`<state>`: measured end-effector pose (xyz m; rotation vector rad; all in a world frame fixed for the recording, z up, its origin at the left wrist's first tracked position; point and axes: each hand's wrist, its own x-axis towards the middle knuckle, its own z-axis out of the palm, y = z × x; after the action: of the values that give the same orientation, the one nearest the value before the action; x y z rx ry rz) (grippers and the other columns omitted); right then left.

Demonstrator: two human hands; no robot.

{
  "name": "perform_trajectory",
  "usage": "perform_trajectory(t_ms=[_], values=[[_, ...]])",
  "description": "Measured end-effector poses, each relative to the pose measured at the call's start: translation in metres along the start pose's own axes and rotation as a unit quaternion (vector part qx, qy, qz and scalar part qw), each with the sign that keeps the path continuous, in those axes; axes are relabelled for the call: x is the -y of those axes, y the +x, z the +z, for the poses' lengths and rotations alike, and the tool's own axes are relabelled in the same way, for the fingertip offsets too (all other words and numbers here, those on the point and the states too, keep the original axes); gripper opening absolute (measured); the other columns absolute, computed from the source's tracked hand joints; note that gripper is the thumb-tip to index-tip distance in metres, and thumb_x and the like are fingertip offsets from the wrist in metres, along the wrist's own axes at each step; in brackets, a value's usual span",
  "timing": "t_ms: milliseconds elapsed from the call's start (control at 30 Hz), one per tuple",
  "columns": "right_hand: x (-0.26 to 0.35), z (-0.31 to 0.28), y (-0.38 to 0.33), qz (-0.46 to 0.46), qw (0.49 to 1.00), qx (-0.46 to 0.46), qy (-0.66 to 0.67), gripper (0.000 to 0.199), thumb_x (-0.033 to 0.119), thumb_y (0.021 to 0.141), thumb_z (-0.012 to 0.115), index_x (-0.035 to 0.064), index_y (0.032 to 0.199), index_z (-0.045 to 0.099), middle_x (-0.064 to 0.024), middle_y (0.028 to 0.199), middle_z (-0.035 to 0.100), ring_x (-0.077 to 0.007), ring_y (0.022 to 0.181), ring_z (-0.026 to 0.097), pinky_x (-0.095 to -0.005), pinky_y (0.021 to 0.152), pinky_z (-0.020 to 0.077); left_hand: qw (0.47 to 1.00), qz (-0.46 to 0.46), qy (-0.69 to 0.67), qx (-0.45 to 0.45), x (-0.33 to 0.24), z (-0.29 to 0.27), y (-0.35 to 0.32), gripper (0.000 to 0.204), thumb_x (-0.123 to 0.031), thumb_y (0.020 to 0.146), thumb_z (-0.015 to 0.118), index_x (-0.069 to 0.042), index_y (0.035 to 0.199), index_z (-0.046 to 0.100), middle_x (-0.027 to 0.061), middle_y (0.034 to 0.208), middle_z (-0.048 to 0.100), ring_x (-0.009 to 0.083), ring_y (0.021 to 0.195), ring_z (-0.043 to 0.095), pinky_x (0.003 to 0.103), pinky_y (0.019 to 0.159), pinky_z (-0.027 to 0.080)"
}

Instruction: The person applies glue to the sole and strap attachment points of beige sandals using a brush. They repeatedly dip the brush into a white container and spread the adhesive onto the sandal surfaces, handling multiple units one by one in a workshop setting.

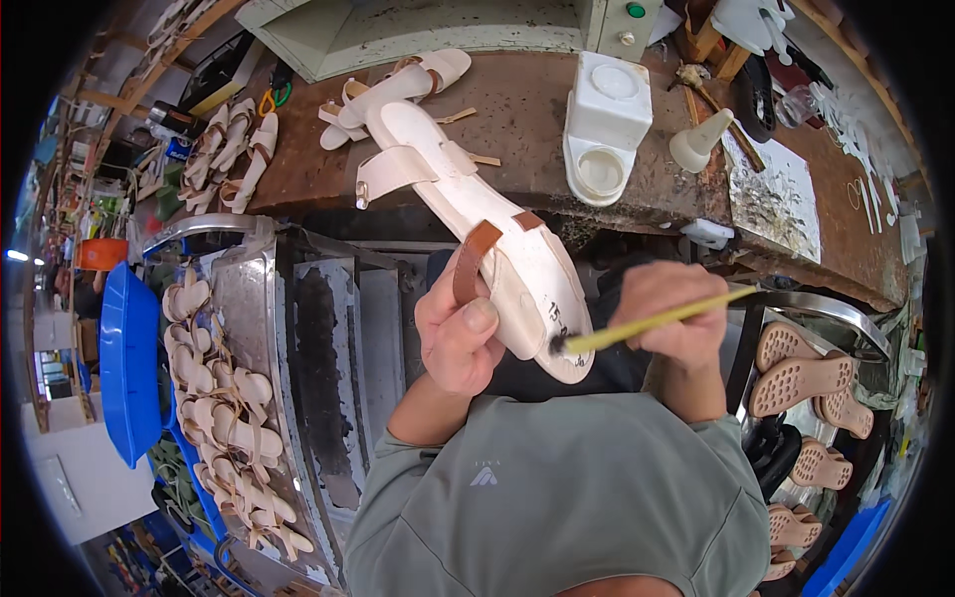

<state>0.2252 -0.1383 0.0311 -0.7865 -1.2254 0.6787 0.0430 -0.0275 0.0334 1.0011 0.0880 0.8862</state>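
My left hand (460, 333) grips a cream sandal upper (522, 261), with the thumb next to its brown strap (477, 261). The piece slants away from me, one rounded end toward my chest and a buckled cream strap (398, 171) at its farther part. Dark handwritten marks show on the near end. Closed round a yellow-handled brush (652, 320), my right hand (686, 308) is partly blurred. The brush's dark bristles are at the near end of the sandal upper and seem to touch it.
More cream sandals (423, 75) lie on the brown workbench (527, 129), beside a white glue pot (609, 124) and a pale cone-shaped bottle (699, 142). At left, a rack (239, 298) carries many sandal uppers (234, 428). Several tan soles (801, 383) sit at right.
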Motion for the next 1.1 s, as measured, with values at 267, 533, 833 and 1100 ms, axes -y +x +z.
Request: perform_trajectory(t_ms=[267, 533, 833, 1100], values=[[0.036, 0.01, 0.01, -0.125, 0.988, 0.04, -0.082, 0.014, 0.002, 0.063, 0.071, -0.0041, 0.075, 0.066, -0.0144, 0.073, 0.065, -0.0252, 0.061, 0.062, -0.0293, 0.052, 0.0464, 0.981, 0.107, 0.143, -0.068, 0.005, 0.017, 0.006, 0.059, -0.019, 0.082, 0.044, 0.014, 0.129, 0.032, 0.0251, 0.123, 0.046, 0.0275, 0.111, 0.05, 0.036, 0.096, 0.037], [0.034, 0.007, 0.008, -0.069, 0.995, 0.003, 0.065, 0.009, -0.001, 0.064, 0.07, -0.0044, 0.071, 0.065, -0.0155, 0.067, 0.063, -0.0225, 0.051, 0.058, -0.0309, 0.048, 0.0456, 0.954, 0.129, 0.246, -0.117, 0.001, 0.01, 0.007, 0.055, -0.018, 0.082, 0.044, 0.013, 0.126, 0.037, 0.0227, 0.118, 0.052, 0.0263, 0.108, 0.052, 0.035, 0.095, 0.039], [-0.025, -0.035, 0.032, 0.279, 0.92, -0.227, 0.153, 0.024, 0.021, 0.091, 0.05, -0.0013, 0.101, 0.054, -0.0028, 0.065, 0.052, -0.0062, 0.048, 0.047, -0.0171, 0.042, 0.0378, 0.915, -0.183, -0.339, 0.121, -0.033, -0.054, 0.019, 0.046, -0.016, 0.076, 0.041, 0.02, 0.104, 0.048, 0.0319, 0.087, 0.06, 0.0338, 0.067, 0.064, 0.042, 0.065, 0.054], [-0.04, -0.001, 0.053, 0.352, 0.916, -0.103, 0.16, 0.028, 0.029, 0.09, 0.054, 0.0015, 0.092, 0.059, -0.0024, 0.062, 0.056, -0.0069, 0.05, 0.05, -0.0206, 0.046, 0.0413, 0.867, -0.219, -0.4, 0.202, -0.028, -0.083, 0.009, 0.049, -0.011, 0.078, 0.036, 0.022, 0.113, 0.044, 0.0322, 0.095, 0.059, 0.0315, 0.08, 0.065, 0.034, 0.072, 0.053]])
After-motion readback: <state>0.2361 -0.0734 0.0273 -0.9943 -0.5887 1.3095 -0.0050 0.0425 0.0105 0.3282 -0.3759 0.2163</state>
